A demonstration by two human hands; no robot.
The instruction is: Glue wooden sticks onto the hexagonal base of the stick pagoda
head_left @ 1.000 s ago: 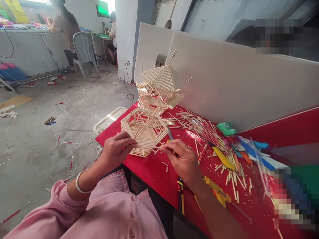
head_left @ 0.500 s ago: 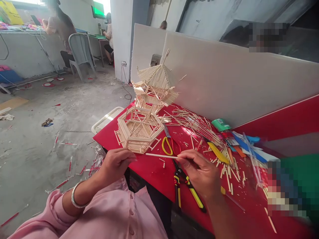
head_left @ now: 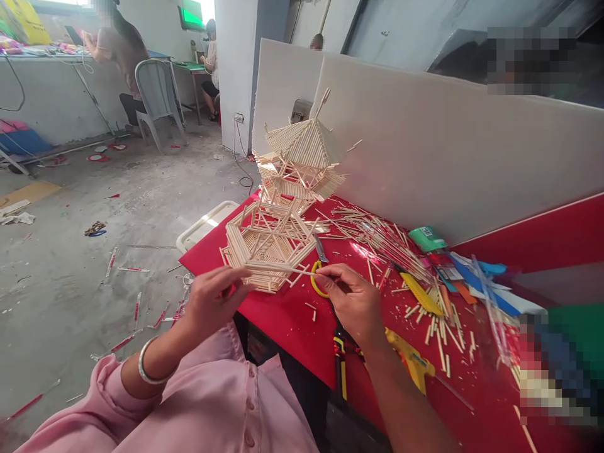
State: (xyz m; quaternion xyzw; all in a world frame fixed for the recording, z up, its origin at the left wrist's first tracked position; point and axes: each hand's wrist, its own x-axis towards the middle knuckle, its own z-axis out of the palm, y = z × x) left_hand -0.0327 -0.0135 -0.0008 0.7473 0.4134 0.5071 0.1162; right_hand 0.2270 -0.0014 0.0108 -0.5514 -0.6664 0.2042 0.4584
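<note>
My right hand (head_left: pixel 352 299) pinches the right end of a thin wooden stick (head_left: pixel 283 269), which lies roughly level in front of the stick frame. My left hand (head_left: pixel 212 305) is at the other end of the stick, its index finger near the tip and its thumb apart, with a gap between them. Just beyond the stick stands a hexagonal frame (head_left: pixel 236 242) built of pale sticks, and behind that a pagoda-like stick model (head_left: pixel 302 145) with a slatted roof. Scissors (head_left: pixel 321 248) with yellow and red handles lie partly hidden behind my right hand.
Loose sticks (head_left: pixel 377 236) are heaped on the red tabletop (head_left: pixel 283 321). Black-and-yellow pliers (head_left: pixel 340 368), a yellow glue gun (head_left: pixel 418 362), a yellow cutter (head_left: pixel 419 292) and a green roll (head_left: pixel 427 239) lie rightward. A pale board (head_left: pixel 425 145) stands behind. People sit farther back.
My right hand has moved left and up with the stick, bringing it before the hexagonal frame. My left hand's thumb and index finger have parted. The yellow glue gun is now uncovered.
</note>
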